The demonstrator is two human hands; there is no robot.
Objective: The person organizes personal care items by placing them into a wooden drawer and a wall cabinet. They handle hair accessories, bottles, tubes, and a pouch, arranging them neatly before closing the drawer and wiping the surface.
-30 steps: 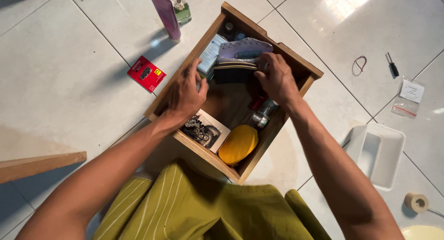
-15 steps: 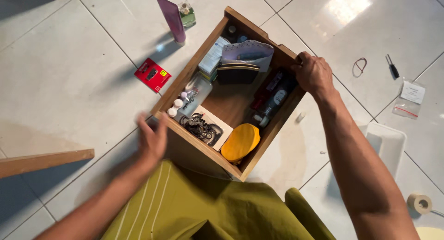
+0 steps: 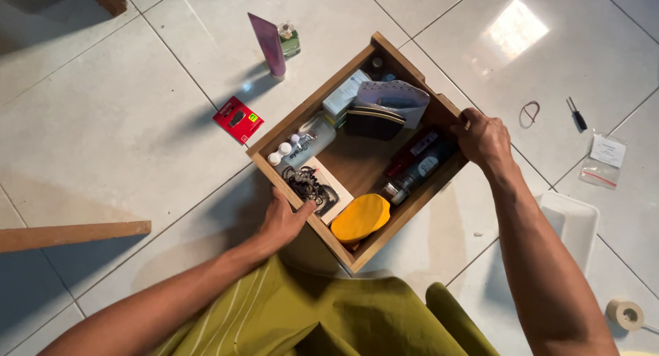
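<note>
Wooden drawer (image 3: 439, 109), open-topped, sat on the white tiled floor (image 3: 103, 122) at frame centre, turned diagonally. Left hand (image 3: 283, 221) gripped its near-left wall at about 7 o'clock, fingers curled over the rim, thumb outside. Right hand (image 3: 484, 138) was closed on the far-right corner at about 2 o'clock, fingers wrapped over the edge. Both hands had hold of the drawer only, nothing else.

Inside: yellow oval case (image 3: 360, 217) at the near corner, a tangle of black chain on a white card (image 3: 317, 188), a clear bottle (image 3: 310, 140) with small white caps beside it, dark tubes (image 3: 412, 167) along the right wall, a grey perforated shoe (image 3: 395, 98) over a dark brush at the far end, a pale box (image 3: 345, 93).

Outside it: red card (image 3: 237, 119) at 10 o'clock, purple tube (image 3: 268, 43) and small green bottle (image 3: 289, 40) at 11, rubber band (image 3: 529, 112), small screwdriver (image 3: 576, 113) and plastic bag (image 3: 603, 158) at 2–3, white tray (image 3: 573, 222) at 4, tape roll (image 3: 625, 313) at 5, wood plank (image 3: 72, 235) at 8.

Judged step: two-handed hold on the filled drawer, likely lifting or repositioning. Next move would need both grips level so the loose contents stay put.
</note>
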